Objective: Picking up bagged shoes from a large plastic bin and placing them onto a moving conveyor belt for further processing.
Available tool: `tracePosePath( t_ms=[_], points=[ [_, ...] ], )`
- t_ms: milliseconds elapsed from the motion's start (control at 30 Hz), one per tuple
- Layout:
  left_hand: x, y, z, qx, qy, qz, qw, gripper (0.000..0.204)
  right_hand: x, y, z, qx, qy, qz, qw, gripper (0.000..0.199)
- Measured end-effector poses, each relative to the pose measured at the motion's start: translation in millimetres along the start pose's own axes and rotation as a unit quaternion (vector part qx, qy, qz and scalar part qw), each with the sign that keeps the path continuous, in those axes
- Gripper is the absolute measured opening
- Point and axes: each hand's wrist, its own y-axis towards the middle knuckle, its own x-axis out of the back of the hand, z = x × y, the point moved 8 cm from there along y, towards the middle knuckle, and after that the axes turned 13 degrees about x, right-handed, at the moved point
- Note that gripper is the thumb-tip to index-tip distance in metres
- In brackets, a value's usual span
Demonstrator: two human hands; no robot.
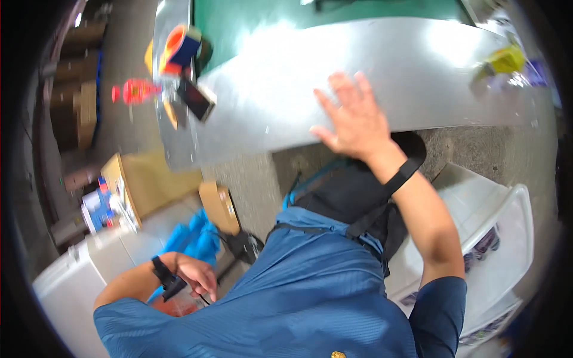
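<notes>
The right hand [358, 122], fingers spread and empty, is over the metal surface [256, 119], contact unclear. The left hand [197, 275] half curls beside the waist, grip unclear. A tape roll [186, 51] sits at the surface's left end, unheld; what is done or left cannot be told.

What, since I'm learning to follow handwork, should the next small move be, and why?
Perhaps raise the left hand toward the metal table: it is low beside the blue shirt, while the right hand spreads open over the table.
</notes>
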Motion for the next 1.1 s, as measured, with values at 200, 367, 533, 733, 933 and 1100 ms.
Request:
tracePosePath(
  t_ms=[200,367,533,733,933,1100],
  points=[
    [-67,-192,-275,-0.158,0.238,-0.146,0.947,0.030,-5,-20,8,-0.023,0.031,-0.020,0.999,0.067],
    [-109,-220,-410,-0.152,0.511,-0.327,0.780,0.039,14,-38,13,-0.068,0.052,-0.081,0.993,0.055],
    [-109,-319,-489,-0.239,0.704,-0.649,0.162,0.045,61,-97,12,-0.178,0.166,-0.199,0.949,0.044],
    [-116,-479,-610,-0.488,0.513,-0.706,0.022,0.050,123,-185,30,-0.376,0.147,-0.249,0.880,0.040],
    [-58,-534,-709,-0.462,0.409,-0.782,0.087,0.070,149,-221,57,-0.450,0.138,-0.271,0.840,0.042],
    [-26,-521,-702,-0.447,0.343,-0.792,0.235,0.082,139,-234,61,-0.459,0.138,-0.305,0.823,0.041]
  ],
)
